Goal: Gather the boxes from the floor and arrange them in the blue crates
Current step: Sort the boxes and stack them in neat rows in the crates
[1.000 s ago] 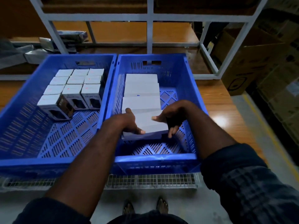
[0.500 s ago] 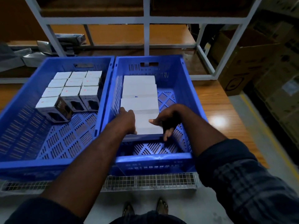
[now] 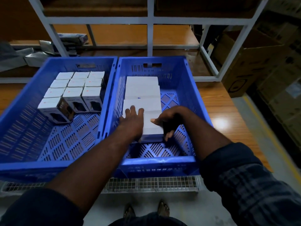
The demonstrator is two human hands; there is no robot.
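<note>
Two blue plastic crates sit side by side on the wooden tabletop (image 3: 219, 101), filling the middle of the frame. The left blue crate (image 3: 16, 128) holds a block of small white boxes with dark printed sides (image 3: 76, 90), standing upright in neat rows toward its far wall, one at the near left corner of the block turned slightly askew. The right blue crate (image 3: 159, 162) has a row of flat white boxes (image 3: 141, 88) running along its left wall from the far end toward the viewer.

Both hands are down inside the right crate, on the nearest flat white box (image 3: 153, 129) at the front end of that row. The left hand (image 3: 132, 121) lies flat on top with its fingers straight and spread, reaching onto the box behind as well. The right hand (image 3: 166, 121) clasps the box's right edge, thumb resting on the top face and the fingers (image 3: 167, 136) curled down along the side toward the crate floor. The box looks level and in line with the others.

A white metal shelf frame (image 3: 150, 38) stands behind the crates across the upper part of the frame, brown cardboard cartons (image 3: 260, 62) are stacked at the right, and a wire mesh tray (image 3: 154, 183) shows just below the crates' front rims.
</note>
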